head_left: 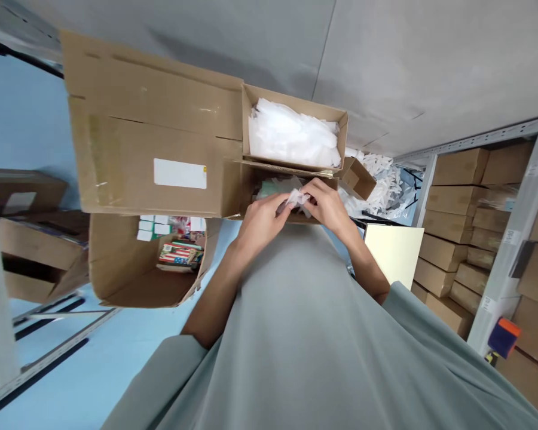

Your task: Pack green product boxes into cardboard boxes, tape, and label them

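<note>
Both my hands meet in front of my body, pinching a small crumpled piece of thin translucent wrapping [297,197]. My left hand [262,222] grips its left side between thumb and fingers. On the other side, my right hand [328,206] is closed on it with thumb and fingertips. Whether something lies inside the wrapping cannot be made out. Just beneath the hands is an open cardboard box [251,179] with clear and greenish items, partly hidden by my fingers. Directly behind it stands a narrow carton [296,160] filled with white translucent pouches or sheets [296,134].
A large closed carton [152,131] stands to the left. Below it, an open box [130,263] contains small boxes and colourful packets [182,254]. At right are a small open carton [357,178], heaped white strips [385,182], a pale yellow board [392,251] and shelving stacked with cartons [457,197].
</note>
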A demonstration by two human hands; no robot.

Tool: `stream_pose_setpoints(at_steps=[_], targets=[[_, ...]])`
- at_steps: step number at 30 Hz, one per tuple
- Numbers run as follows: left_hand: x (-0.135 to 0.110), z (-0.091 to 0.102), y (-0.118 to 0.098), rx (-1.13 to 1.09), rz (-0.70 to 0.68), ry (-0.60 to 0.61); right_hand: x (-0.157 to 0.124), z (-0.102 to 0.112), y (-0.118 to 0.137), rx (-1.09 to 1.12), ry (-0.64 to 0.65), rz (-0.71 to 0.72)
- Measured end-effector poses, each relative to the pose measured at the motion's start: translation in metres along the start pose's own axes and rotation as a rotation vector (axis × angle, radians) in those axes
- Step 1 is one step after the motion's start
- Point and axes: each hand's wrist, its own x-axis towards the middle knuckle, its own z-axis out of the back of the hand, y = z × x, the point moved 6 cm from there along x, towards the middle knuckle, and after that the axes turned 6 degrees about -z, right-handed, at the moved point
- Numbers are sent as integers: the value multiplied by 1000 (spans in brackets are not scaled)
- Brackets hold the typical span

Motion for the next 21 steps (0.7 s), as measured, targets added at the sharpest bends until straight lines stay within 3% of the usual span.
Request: stream_pose_setpoints(at_steps=[2,5,8,10,12,15,21], targets=[[1,0,7,58,17,-5,11,-15,-14,-247,79,-113],[-11,21,20,100,74,-154,11,-23,-23,-411,168,-156],[-34,52,41,210,201,-390,-12,-5,-25,-335,-42,-138],[-45,65,59,282,284,-464,-36,10,-33,-283,-237,-224],[-49,67,77,308,339,-432,-57,14,-45,-262,-323,-353],[-47,60,98,308,387,-327,-72,6,-60,-243,-330,-544],[-46,55,104,299,336,-320,-82,-11,-60,-212,-286,-792]])
